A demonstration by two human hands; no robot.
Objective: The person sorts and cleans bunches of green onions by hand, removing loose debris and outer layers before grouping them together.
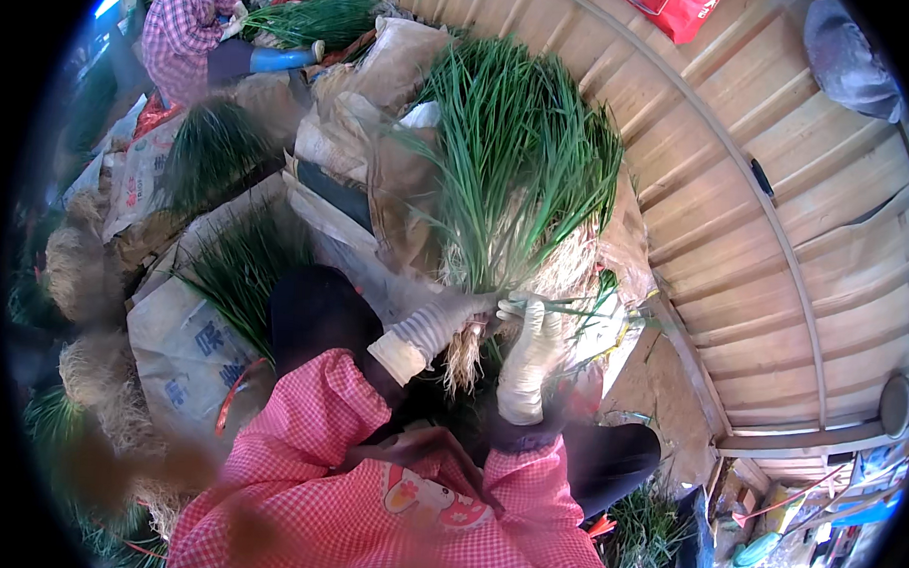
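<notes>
My left hand point(456, 312), in a pale glove with a striped cuff, is closed round a bunch of chive-like greens. Pale stringy roots point(463, 358) of that bunch hang down below the fingers. Close beside it, my right hand point(528, 362) wears a white glove, and its fingers are pinched together on a few thin green leaves point(582, 310) that stick out to the right. Just beyond both hands lies a large heap of the same greens point(525, 136), leaves pointing away from me and whitish roots toward me. The fingertips of my left hand are partly hidden.
More greens point(250, 267) lie on sacks point(197, 360) to my left, with root bundles point(96, 382) at the far left. A co-worker in a checked shirt point(186, 29) sits at the back left, handling greens. A ribbed, curved wall point(766, 245) rises on the right.
</notes>
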